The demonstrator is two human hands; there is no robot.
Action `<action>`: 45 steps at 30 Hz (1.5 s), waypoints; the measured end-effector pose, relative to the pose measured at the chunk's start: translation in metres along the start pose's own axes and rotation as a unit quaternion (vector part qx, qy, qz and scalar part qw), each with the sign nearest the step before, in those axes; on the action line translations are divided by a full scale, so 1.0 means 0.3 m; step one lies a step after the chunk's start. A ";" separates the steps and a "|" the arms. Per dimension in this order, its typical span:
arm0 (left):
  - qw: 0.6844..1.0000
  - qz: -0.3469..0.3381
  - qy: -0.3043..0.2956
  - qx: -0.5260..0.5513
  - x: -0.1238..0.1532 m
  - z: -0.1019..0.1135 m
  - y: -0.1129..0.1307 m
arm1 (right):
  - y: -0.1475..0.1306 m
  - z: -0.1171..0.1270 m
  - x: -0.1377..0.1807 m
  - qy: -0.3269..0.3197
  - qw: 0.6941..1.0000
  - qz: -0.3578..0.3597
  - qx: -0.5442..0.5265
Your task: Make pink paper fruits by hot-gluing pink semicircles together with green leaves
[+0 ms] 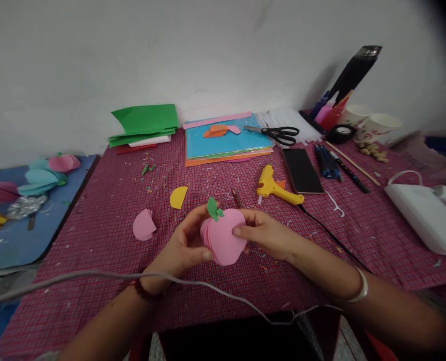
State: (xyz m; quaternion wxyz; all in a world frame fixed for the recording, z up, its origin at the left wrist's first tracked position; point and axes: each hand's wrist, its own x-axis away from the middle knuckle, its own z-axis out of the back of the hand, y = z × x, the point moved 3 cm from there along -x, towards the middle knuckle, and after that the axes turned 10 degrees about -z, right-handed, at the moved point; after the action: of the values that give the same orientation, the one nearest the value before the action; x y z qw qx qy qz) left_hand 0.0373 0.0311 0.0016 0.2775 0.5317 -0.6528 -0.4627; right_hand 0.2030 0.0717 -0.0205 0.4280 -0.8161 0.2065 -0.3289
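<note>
A pink layered paper fruit (228, 240) with a green paper leaf (214, 209) at its top is held between both hands above the checked tablecloth. My left hand (189, 243) grips its left side, thumb along the lower edge of the layers. On the right, my right hand (262, 230) pinches the fruit, its thumb lying on the front face. Pink folded paper pieces (144, 225) lie left of my left hand, and a yellow paper half-circle (179, 197) sits behind it. Beyond my right hand rests a yellow glue gun (275, 186) with a black cord.
Scissors (275, 133) lie by blue paper sheets (223, 140) at the back, beside green sheets (148, 120). A phone (301, 170), pens (327, 163) and a white box (426, 215) are to the right. Finished paper fruits (40, 178) lie far left. A pale cable (208, 286) crosses the front.
</note>
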 end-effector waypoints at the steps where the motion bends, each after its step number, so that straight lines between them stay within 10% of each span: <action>1: 1.000 0.004 -0.002 0.002 0.000 0.000 -0.001 | 0.001 -0.001 0.000 -0.003 1.000 -0.003 -0.005; 45: 1.000 -0.029 0.011 -0.007 -0.013 0.027 -0.043 | 0.020 -0.003 -0.007 0.005 1.000 0.011 -0.008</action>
State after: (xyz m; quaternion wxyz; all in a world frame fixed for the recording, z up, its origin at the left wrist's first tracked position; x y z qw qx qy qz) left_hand 0.0372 0.0372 -0.0128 0.2749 0.5530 -0.6310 -0.4695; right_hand 0.2005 0.0690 -0.0258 0.4243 -0.8156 0.2203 -0.3261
